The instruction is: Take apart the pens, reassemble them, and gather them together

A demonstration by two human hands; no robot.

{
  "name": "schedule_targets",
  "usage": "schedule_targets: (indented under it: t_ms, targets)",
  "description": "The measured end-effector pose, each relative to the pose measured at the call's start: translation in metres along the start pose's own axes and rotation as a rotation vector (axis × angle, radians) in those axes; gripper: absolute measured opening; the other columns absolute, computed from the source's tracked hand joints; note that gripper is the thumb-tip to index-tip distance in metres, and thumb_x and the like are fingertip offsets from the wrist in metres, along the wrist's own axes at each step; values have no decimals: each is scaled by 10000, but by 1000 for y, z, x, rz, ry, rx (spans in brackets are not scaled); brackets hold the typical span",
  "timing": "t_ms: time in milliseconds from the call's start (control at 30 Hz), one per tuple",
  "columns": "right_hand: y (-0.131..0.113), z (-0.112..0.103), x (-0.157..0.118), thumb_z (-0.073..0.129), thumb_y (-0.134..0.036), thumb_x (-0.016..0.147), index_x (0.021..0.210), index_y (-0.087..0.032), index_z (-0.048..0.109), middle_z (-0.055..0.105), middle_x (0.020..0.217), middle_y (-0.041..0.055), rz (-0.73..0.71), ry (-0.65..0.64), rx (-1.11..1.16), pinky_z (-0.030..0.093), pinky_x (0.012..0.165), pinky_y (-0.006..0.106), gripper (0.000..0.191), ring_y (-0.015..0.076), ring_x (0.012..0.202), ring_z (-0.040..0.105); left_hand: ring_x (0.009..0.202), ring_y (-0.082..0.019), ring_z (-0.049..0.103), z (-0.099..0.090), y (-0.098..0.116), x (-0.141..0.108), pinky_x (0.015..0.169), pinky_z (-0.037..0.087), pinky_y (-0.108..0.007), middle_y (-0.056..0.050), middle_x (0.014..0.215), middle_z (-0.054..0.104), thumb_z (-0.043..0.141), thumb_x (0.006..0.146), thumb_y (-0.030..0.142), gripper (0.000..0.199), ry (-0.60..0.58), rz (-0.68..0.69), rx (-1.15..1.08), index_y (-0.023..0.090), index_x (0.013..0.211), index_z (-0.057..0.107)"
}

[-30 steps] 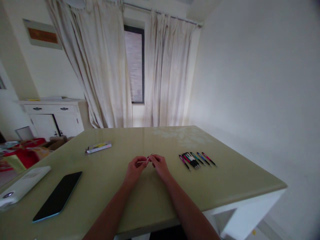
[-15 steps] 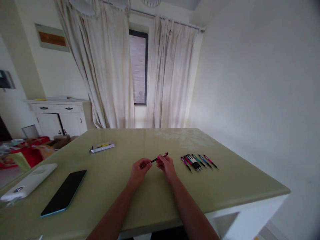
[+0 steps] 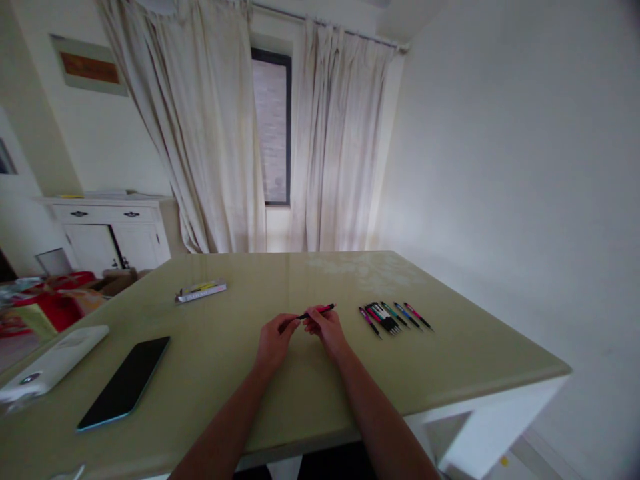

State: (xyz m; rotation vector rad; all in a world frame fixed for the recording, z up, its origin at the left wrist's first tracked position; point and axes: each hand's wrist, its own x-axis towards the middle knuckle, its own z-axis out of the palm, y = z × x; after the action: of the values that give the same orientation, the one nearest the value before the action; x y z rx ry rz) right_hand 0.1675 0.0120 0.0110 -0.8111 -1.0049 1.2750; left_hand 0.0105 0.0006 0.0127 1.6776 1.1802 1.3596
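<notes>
Over the middle of the table, a pink and black pen (image 3: 327,309) is held slantwise between my two hands. My left hand (image 3: 274,339) is closed, its thumb and fingertips pinching the pen's black tip end. My right hand (image 3: 325,330) grips the pink barrel, with the dark top end sticking out beyond the fingers. To the right, several pens (image 3: 387,319) in pink, green, blue, white and black lie side by side on the table, their tips pointing toward me and to the right.
On the green-topped table (image 3: 240,373), a dark tablet or phone (image 3: 125,383) and a white device (image 3: 55,360) lie at the left. Farther back is a small open box (image 3: 201,291) with something yellow in it. A white wall (image 3: 500,200) rises on the right.
The view has shifted slightly. My right hand has turned and its fingers have moved along the pen toward the tip, closer to my left hand. The other pens lie as before.
</notes>
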Motion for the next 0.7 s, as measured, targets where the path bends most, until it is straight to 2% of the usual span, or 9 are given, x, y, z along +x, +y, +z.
schedule_targets:
  t_ms: [267,500,600,700]
  targets:
    - [-4,1,-2,772,-523,716,763,-161,730,630,550,1,-14,-52,6,341,421,218,367,89,414,493,611,-163,569,1,5,-3,595,439,-269,-29,697,630,535,860,494,349,-52,54,38,179,823,681]
    - [-6,4,-5,732,-541,755,762,-173,739,595,516,-10,-32,-84,-9,291,406,229,368,88,393,443,521,-145,498,2,1,-3,531,360,-245,22,536,497,420,909,548,441,-75,41,108,202,679,566]
    - [-6,4,-3,727,-558,757,804,-161,748,594,528,-10,-46,-53,-3,290,410,227,401,85,402,436,543,-145,521,3,0,-2,547,388,-249,10,589,542,414,915,569,461,-74,20,59,192,735,610]
    - [-6,2,-2,758,-550,734,783,-148,740,598,546,-7,-49,27,24,292,410,222,405,81,411,440,575,-142,540,4,1,-2,556,410,-250,-16,720,624,501,876,562,417,-64,-3,6,178,902,663]
